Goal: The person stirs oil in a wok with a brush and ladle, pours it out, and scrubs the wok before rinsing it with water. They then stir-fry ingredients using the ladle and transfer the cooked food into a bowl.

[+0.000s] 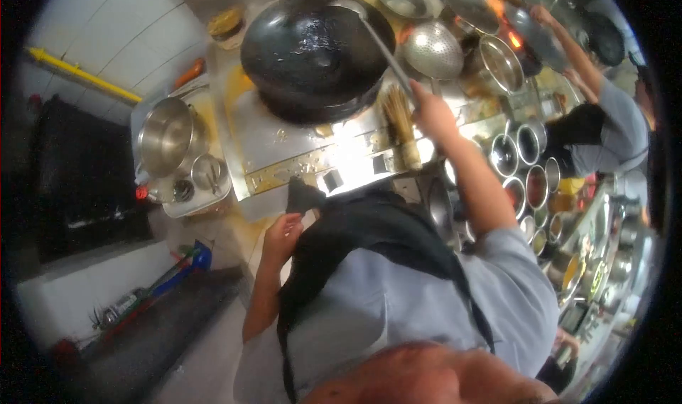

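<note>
My right hand (pixel 432 113) is closed around the handle of a long metal ladle (pixel 386 51). The ladle reaches up and left over a large black wok (pixel 302 67), its bowl at the far inner wall. Dark, shiny liquid or residue glints inside the wok. Low beside my dark apron (pixel 355 223), my left hand (pixel 282 237) has its fingers loosely bent and partly apart, with nothing visible in them. A bunched dark cloth (pixel 304 196) shows just above those fingers. A bamboo wok brush (pixel 401 127) lies on the stove below my right hand.
A perforated strainer (pixel 433 50) and metal bowl (pixel 403 1) sit right of the wok. At left stands a steel pot (pixel 167 138) on a side counter. Another person's arm (pixel 575 52) holds a pan (pixel 538 38) near flames. Several containers line the right side.
</note>
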A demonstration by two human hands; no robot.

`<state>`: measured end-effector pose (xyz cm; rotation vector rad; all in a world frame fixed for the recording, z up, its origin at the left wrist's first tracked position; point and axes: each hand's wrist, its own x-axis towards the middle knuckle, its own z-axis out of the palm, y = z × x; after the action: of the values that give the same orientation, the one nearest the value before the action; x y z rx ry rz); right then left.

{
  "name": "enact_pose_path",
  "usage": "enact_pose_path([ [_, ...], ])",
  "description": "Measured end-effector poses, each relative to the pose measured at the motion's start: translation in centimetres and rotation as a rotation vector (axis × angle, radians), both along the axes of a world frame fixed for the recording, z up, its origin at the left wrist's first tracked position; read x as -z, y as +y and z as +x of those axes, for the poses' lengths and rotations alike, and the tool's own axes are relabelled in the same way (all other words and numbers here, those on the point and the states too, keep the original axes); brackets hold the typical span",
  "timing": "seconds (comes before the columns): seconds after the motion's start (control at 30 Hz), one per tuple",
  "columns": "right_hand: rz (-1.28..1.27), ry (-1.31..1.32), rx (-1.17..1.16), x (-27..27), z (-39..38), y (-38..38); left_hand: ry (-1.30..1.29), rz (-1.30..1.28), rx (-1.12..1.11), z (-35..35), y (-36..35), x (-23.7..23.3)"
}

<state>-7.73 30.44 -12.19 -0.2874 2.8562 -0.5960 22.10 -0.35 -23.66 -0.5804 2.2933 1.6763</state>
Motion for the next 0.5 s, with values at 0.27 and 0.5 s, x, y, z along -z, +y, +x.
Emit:
enact_pose_path([
  [0.27, -0.318, -0.141, -0.158, 3.0, -6.4, -2.8, -0.111, -0.262, -0.166, 3.2, 0.4, 3.7],
  [0.5, -1.065, -1.140, 0.158, -3.0, -5.7, -4.0, -0.220, -0.246, -0.172, 7.7, 3.4, 7.7],
])
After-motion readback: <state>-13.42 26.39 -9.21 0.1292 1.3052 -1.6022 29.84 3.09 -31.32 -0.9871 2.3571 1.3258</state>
